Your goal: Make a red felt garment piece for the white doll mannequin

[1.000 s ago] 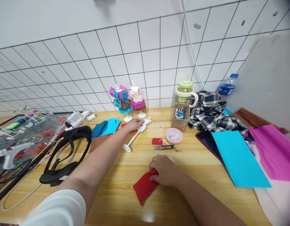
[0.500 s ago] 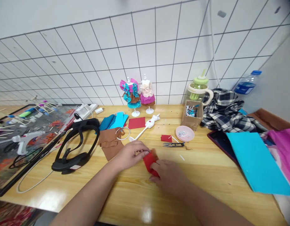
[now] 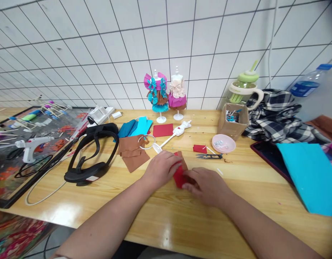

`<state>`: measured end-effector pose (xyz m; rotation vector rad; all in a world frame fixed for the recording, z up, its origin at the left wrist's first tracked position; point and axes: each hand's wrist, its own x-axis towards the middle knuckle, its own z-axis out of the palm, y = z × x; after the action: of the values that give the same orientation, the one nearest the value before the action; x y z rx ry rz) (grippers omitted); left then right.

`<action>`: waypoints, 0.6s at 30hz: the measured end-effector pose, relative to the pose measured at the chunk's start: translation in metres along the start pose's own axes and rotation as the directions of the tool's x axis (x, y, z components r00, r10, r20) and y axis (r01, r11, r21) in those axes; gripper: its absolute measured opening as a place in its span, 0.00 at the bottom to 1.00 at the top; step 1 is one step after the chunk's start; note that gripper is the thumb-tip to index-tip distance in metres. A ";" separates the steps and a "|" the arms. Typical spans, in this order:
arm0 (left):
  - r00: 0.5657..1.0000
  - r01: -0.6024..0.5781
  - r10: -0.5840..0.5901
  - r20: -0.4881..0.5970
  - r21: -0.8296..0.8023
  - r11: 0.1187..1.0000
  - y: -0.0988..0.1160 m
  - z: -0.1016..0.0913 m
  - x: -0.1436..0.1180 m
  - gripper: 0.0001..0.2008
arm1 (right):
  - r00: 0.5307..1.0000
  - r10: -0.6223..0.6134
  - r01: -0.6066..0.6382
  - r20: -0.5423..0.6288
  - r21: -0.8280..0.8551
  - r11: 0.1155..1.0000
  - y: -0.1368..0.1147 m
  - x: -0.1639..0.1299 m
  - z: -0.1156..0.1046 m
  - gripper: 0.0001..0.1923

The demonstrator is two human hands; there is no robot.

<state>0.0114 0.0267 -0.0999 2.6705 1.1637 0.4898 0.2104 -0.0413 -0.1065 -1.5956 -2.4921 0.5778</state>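
So in the head view, both hands are working on one red piece (image 3: 179, 177) just above the tabletop (image 3: 171, 219), near the middle of the bench. The right hand (image 3: 207, 183) is gripping its right edge, thumb and fingers bent in around it. The left hand (image 3: 162, 167) is curling over the left edge with its fingertips touching the red; I can't tell how hard those fingers are pressing, or whether the thumb is pinching underneath.

Big change from a second ago: back then the left hand was over at the white dress form (image 3: 179, 130) and the right was holding the red piece alone, closer to the table's front edge. Now that form is lying on its side, stand and all, with nobody touching it. Half a second ago both hands were already on the red piece, but more of a brown strip (image 3: 183, 160) is showing along its far edge now.

Behind the hands, a flat red sheet (image 3: 162, 130) is lying just beside the form; the left arm was partly covering it a second ago, and now it's showing fully. Off to the right, a small red scrap (image 3: 199, 148) is sitting by the snips (image 3: 209, 156) and the pink dish (image 3: 224, 144). Two dressed-up forms (image 3: 157, 91) are standing near the wall, same as before. The whole view is also shifting, so everything's landing elsewhere in the picture.
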 end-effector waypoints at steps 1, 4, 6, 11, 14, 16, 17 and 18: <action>0.998 -0.008 0.009 0.057 -0.004 1.000 0.002 0.001 -0.001 0.12 | 1.000 -0.012 0.012 0.004 0.011 1.000 0.001 0.000 -0.001 0.16; 0.983 -0.040 0.043 0.178 -0.022 0.999 0.003 0.008 -0.002 0.16 | 0.998 -0.060 0.060 0.012 0.006 0.998 0.005 -0.001 -0.001 0.11; 0.979 -0.039 0.045 0.201 -0.034 0.999 0.001 0.011 -0.002 0.18 | 0.996 -0.087 0.087 0.021 -0.002 0.996 0.007 -0.002 0.000 0.11; 0.967 -0.026 0.049 0.250 -0.095 0.995 -0.006 0.010 -0.003 0.30 | 0.996 -0.092 0.092 -0.001 0.020 0.996 0.011 -0.004 -0.004 0.09; 0.958 -0.032 0.067 0.280 -0.128 0.991 -0.008 0.008 -0.006 0.38 | 0.997 -0.059 0.062 -0.049 0.050 0.997 0.016 -0.003 -0.007 0.11; 0.953 -0.029 0.070 0.296 -0.139 0.990 -0.008 0.008 -0.007 0.41 | 0.996 -0.036 0.042 -0.079 0.069 0.997 0.018 -0.001 -0.006 0.10; 0.950 -0.026 0.069 0.304 -0.143 0.989 -0.008 0.007 -0.007 0.41 | 0.996 -0.029 0.036 -0.089 0.076 0.996 0.018 0.000 -0.005 0.08; 0.948 -0.022 0.067 0.310 -0.146 0.989 -0.008 0.007 -0.007 0.42 | 0.995 -0.027 0.035 -0.093 0.080 0.996 0.018 0.001 -0.004 0.08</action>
<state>0.0043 0.0271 -0.1104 2.5376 0.9409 0.1358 0.2260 -0.0328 -0.1099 -1.5161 -2.3903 0.5807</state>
